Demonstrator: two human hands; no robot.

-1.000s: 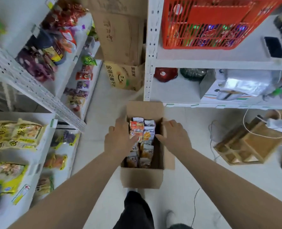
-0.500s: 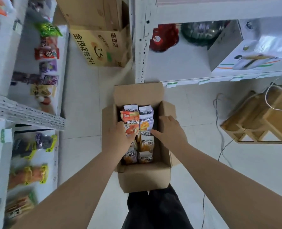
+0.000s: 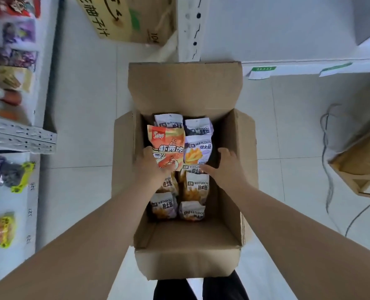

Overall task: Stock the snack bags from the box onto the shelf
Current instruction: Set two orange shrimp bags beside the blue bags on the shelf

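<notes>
Box: The cardboard box [image 3: 186, 237] is sitting open on the floor in the middle of the frame, right below you, with its flaps folded out.
Your left hand: Your left hand [image 3: 152, 167] is holding the orange snack bag [image 3: 169, 146] by its lower edge, with the thumb on the front. The bag is standing taller than the others, in the upper left part of the box.
Your right hand: Your right hand [image 3: 225, 167] is reaching into the right side of the box. Its thumb is touching the white and purple bags [image 3: 198, 150]. Its fingers are dipping down beside them, so I cannot tell if it is gripping one or not.
Shelf: The shelf [image 3: 26, 198] is showing at the left edge of the frame, with other snacks lying on it.
Done: Almost nothing, I think. The box is looking nearly full, with two rows of bags.
Left: You are only just picking up. Every bag in the box is needing a trip to the shelf, and the orange one is likely going first.
</notes>
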